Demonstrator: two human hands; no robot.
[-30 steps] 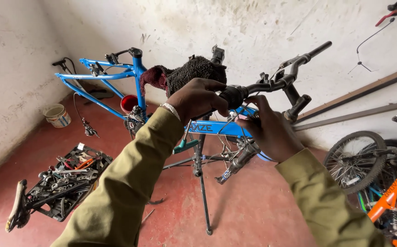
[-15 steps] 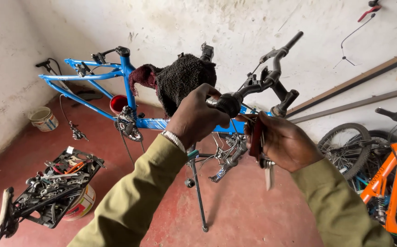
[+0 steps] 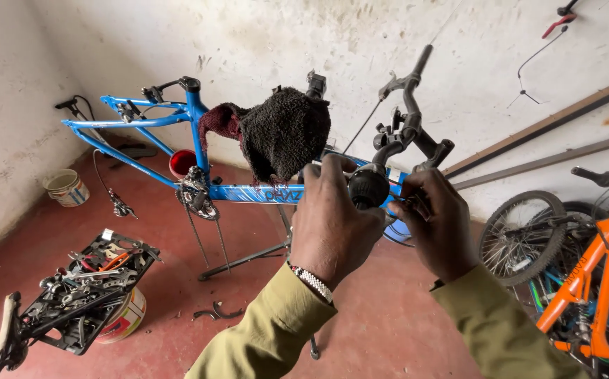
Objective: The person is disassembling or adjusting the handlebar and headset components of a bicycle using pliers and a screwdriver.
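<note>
**Both hands working at the handlebar grip of a blue bike frame**

At the centre of the frame, the left hand is wrapping its fingers around the black grip at the end of the handlebar, thumb and fingers closing tight on it. Just beside it to the right, the right hand is curling its fingers narrowly near the same grip end; whether they are pinching anything is too hidden to tell. The handlebar is rising toward the upper middle of the frame, carrying brake levers and shifters.

The blue bike frame is sitting on a repair stand across the left and centre, with a dark rag hanging over it. At lower left, a black tray of tools is resting on a small bucket, well apart from the hands. A second bucket is standing by the left wall. At the right edge, an orange bike is leaning beside a loose wheel.
</note>
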